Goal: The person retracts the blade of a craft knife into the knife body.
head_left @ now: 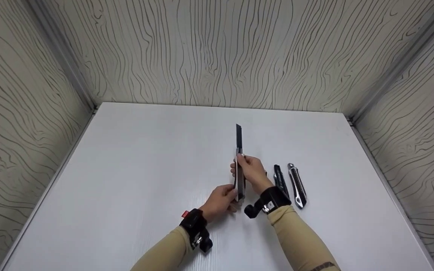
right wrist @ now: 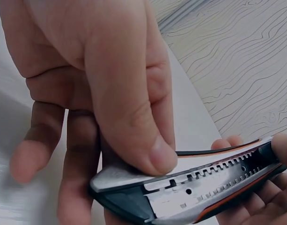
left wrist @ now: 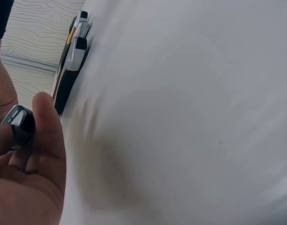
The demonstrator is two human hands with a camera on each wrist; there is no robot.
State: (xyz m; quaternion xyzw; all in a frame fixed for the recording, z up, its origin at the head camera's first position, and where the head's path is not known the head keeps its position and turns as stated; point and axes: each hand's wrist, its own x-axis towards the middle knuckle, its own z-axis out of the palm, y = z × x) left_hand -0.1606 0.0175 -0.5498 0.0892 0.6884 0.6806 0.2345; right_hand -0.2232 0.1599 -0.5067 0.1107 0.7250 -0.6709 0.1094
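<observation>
A large utility knife (head_left: 240,181) is held up between both hands, its long dark blade (head_left: 239,137) extended toward the back wall. My right hand (head_left: 254,172) grips the body near the blade end, thumb along the top. At the tail end, my left hand (head_left: 220,201) pinches the knife between thumb and fingers. The right wrist view shows the silver-and-black handle (right wrist: 171,174) with orange trim and a toothed slot, the left thumb (right wrist: 163,154) on its tail part. Only the knife's end (left wrist: 22,119) shows in the left wrist view.
Two more utility knives lie on the white table (head_left: 145,158) to the right: a black one (head_left: 278,175) beside the right wrist, and a silver-and-black one (head_left: 297,186) beyond it. Wood-grain panels (head_left: 217,52) enclose the back and sides.
</observation>
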